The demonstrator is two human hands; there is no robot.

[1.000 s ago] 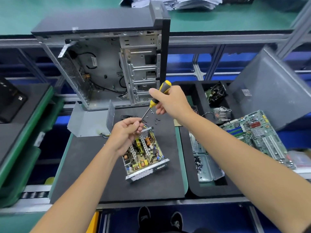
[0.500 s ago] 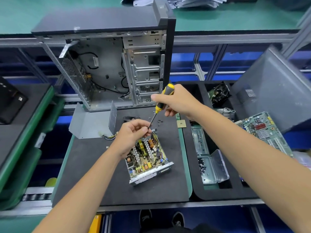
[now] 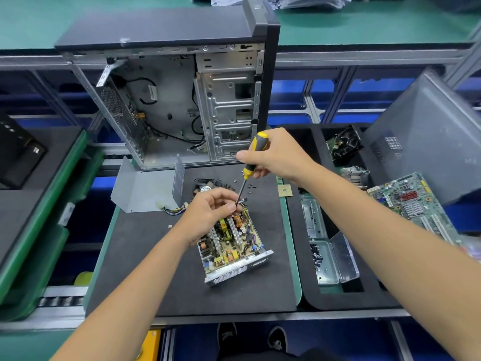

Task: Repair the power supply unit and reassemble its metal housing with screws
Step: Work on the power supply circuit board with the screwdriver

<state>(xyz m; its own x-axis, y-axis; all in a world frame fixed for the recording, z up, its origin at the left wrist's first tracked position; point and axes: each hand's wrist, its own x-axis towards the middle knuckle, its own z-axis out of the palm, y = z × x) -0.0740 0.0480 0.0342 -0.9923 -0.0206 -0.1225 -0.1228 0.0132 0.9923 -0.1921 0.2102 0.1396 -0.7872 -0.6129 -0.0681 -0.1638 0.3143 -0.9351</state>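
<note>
A yellow-and-black screwdriver [image 3: 253, 156] is gripped by the right hand [image 3: 276, 155], its tip held at the far edge of the opened power supply unit [image 3: 231, 243] on the black table [image 3: 145, 269]. The shaft tip is pinched by left-hand [image 3: 210, 212] fingers.

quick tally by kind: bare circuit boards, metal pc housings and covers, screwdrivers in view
Circuit boards: 2, the open power supply and the green motherboard
Metal housings and covers: 3, the computer case, the grey side panel and the power supply cover
Screwdrivers: 1, the yellow-and-black one
Total: 6
</note>
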